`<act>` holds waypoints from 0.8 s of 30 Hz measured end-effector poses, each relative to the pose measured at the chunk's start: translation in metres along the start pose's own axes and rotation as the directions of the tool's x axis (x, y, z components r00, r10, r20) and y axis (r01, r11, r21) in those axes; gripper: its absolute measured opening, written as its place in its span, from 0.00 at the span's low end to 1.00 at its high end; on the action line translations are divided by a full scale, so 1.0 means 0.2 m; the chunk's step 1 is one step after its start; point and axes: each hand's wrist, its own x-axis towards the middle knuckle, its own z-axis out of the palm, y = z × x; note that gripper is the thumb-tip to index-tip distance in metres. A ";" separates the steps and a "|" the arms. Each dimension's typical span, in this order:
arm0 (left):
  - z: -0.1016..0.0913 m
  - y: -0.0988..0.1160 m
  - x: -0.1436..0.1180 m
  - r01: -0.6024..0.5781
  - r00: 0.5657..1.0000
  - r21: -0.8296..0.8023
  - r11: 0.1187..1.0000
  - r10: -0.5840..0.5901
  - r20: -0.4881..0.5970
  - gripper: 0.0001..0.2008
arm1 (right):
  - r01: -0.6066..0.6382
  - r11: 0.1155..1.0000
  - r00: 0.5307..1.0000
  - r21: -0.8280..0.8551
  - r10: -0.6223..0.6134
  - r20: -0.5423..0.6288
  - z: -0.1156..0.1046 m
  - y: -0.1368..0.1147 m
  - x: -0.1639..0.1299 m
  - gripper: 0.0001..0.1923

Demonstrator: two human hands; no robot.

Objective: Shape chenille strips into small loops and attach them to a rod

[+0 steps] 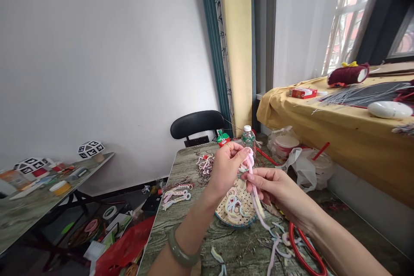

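Above the table, my left hand pinches the top of a strand of thick, fuzzy pastel yarn, where it forms a pink loop. Just below, my right hand grips the same strand between thumb and fingers. The strand's pink and yellow tails hang down toward the tabletop. Beneath my hands sits a shallow woven basket with blue and yellow yarn pieces in it. Red-handled scissors lie by my right forearm, their blades hidden. Loose yarn pieces are scattered near them.
Finished-looking yarn strips lie at the table's left, beside a tangled pile. A bottle and a green-red carton stand at the back. Plastic bags with tubs are at right. A black chair stands behind.
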 end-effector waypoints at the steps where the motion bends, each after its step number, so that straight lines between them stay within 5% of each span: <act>1: -0.01 0.00 0.01 0.001 1.000 -0.002 1.000 -0.001 0.008 0.08 | -0.009 1.000 1.000 0.014 0.009 0.005 0.01 0.01 0.00 0.14; 12: -0.06 -0.01 0.08 0.003 1.000 -0.056 0.998 -0.003 0.007 0.08 | -0.123 0.975 0.992 0.185 0.115 0.051 0.02 0.10 0.00 0.15; 24: -0.05 0.00 0.08 -0.009 1.000 -0.067 0.998 0.010 0.011 0.08 | -0.160 0.986 0.981 0.055 0.153 0.120 0.01 0.08 -0.04 0.14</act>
